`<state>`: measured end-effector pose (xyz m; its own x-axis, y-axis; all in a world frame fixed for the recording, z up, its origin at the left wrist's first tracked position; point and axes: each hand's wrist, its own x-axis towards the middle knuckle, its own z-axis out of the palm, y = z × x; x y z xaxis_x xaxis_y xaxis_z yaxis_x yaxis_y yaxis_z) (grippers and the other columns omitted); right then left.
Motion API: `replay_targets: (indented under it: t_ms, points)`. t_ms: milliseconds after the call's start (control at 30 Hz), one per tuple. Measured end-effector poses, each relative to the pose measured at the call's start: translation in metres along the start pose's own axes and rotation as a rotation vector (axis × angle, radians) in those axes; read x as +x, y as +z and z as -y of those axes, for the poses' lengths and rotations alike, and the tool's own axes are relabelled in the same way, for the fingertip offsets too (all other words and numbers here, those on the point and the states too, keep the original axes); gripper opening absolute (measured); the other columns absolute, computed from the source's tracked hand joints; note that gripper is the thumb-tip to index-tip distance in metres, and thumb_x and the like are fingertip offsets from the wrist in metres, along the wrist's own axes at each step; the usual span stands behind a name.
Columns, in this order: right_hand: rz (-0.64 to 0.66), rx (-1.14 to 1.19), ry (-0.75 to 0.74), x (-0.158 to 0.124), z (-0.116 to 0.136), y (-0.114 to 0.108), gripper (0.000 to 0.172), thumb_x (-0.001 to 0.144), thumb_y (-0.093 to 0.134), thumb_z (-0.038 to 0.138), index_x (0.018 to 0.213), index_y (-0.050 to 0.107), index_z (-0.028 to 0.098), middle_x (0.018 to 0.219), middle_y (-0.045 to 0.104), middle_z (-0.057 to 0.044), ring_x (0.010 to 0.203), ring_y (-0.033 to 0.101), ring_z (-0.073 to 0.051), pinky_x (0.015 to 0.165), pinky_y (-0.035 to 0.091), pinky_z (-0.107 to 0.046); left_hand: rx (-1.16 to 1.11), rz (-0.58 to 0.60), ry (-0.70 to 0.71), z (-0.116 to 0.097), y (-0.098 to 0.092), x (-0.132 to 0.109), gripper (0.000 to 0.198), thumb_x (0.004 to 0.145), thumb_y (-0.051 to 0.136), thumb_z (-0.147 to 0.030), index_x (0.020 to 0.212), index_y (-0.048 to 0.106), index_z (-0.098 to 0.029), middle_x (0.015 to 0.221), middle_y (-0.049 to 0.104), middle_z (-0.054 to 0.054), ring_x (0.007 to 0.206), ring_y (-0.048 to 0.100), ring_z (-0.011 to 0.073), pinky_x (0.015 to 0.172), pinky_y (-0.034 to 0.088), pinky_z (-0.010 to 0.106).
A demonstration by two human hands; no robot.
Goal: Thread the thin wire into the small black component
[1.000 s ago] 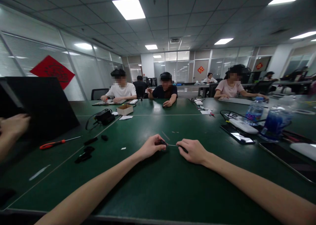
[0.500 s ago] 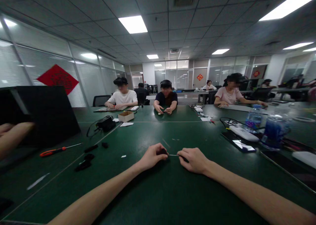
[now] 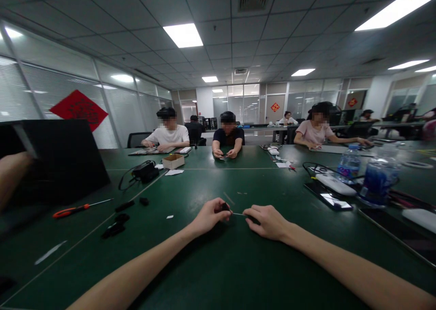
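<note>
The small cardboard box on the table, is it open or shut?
Open: the cardboard box shows its inside walls, with no lid across its top.

Panel lights (image 3: 183, 35) glow overhead in the grey tiled ceiling (image 3: 211, 6), blinds (image 3: 37, 81) line the glass wall (image 3: 80, 64) at left, a red diamond (image 3: 80, 110) bright against it, and the green counter (image 3: 194, 185) runs out towards a white pillar (image 3: 204, 102)!

A green table (image 3: 259, 273), a person in white (image 3: 173, 135) and a person in pink (image 3: 313, 130) seated across it
On the left lies a screwdriver (image 3: 71, 210), its handle orange; beyond it an open box (image 3: 173, 163) stands beside paper (image 3: 175, 172). On the right, a phone (image 3: 319, 194) lies near a blue-labelled bottle (image 3: 377, 178). A red diamond sign (image 3: 79, 110) hangs on the glass wall (image 3: 124, 119).
</note>
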<state>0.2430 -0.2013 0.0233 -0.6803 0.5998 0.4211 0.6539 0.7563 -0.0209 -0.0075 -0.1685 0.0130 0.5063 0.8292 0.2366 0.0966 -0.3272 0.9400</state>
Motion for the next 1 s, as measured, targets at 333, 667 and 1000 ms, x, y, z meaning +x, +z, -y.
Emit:
replay_targets:
  t_ms: [333,667,1000]
  points:
    - [-0.067,0.067,0.016,0.000,-0.001,0.005,0.028,0.094,0.040,0.031,0.113,0.054,0.018,0.094,0.062,-0.006,0.079,0.058,-0.015,0.071,0.045,-0.025,-0.037,-0.056,0.010,-0.008,0.003,-0.002,0.034,0.080,0.059,-0.041,0.098,0.053,-0.013,0.095,0.064,0.010,0.074,0.061,0.0158,0.062,0.045,0.026]
    - [-0.138,0.112,0.059,0.002,-0.001,0.009,0.031,0.095,0.035,0.032,0.118,0.051,0.019,0.101,0.062,-0.007,0.085,0.059,-0.017,0.076,0.046,-0.028,-0.042,-0.054,0.002,-0.008,0.006,-0.001,0.035,0.080,0.059,-0.043,0.098,0.052,-0.014,0.092,0.064,0.009,0.066,0.059,0.0127,0.055,0.044,0.023]
    - [-0.084,0.069,0.131,0.003,-0.002,0.008,0.028,0.094,0.038,0.036,0.114,0.051,0.020,0.089,0.060,-0.004,0.072,0.056,-0.014,0.066,0.043,-0.025,-0.063,-0.008,0.022,-0.011,0.007,-0.002,0.036,0.080,0.059,-0.042,0.104,0.055,-0.015,0.094,0.058,0.008,0.071,0.060,0.0144,0.060,0.046,0.025]
